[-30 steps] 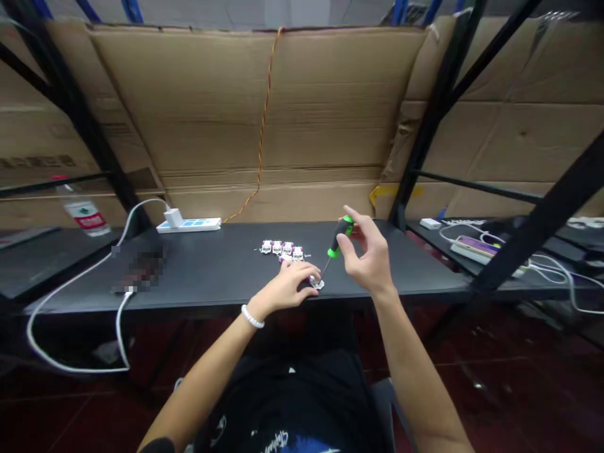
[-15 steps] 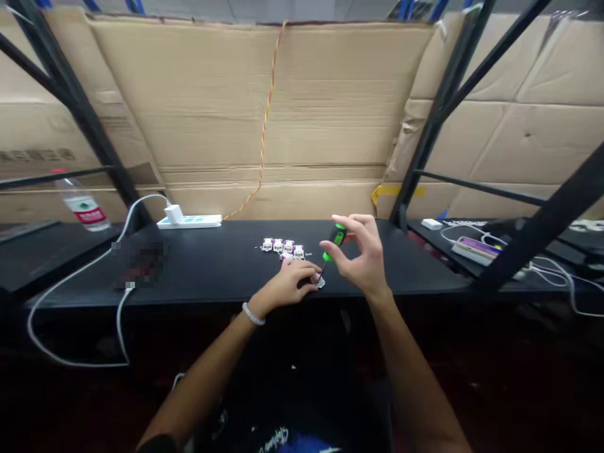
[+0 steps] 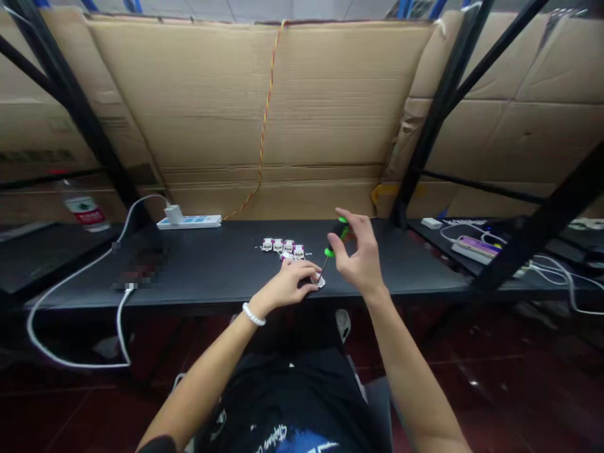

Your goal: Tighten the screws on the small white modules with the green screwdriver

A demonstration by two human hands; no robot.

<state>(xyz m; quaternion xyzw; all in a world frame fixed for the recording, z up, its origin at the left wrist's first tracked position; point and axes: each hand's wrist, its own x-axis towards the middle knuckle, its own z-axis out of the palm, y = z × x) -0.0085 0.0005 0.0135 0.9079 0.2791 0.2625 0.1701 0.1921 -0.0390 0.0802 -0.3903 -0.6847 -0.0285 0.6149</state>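
My right hand (image 3: 356,251) grips a black-and-green screwdriver (image 3: 329,252) by its handle, with the shaft slanting down to the left. Its tip meets a small white-and-purple part (image 3: 321,281) near the table's front edge. Fingers of my left hand (image 3: 295,279) are closed on that same part and hold it against the black table (image 3: 212,277); they hide some of it. Just beyond the left hand lie several similar small white-and-purple parts (image 3: 278,245) in a loose row. What kind of parts they are is too small to tell.
A white power strip (image 3: 201,221) with a plugged-in charger (image 3: 173,214) lies at the back left, its white cable (image 3: 75,270) looping over the front edge. A water bottle (image 3: 87,207) stands farther left. Black metal posts (image 3: 425,138) flank the table; cardboard (image 3: 330,113) closes off the back.
The fingers of my right hand have shifted around the screwdriver handle, and the handle has moved slightly right. My left hand stays in place with the small part.
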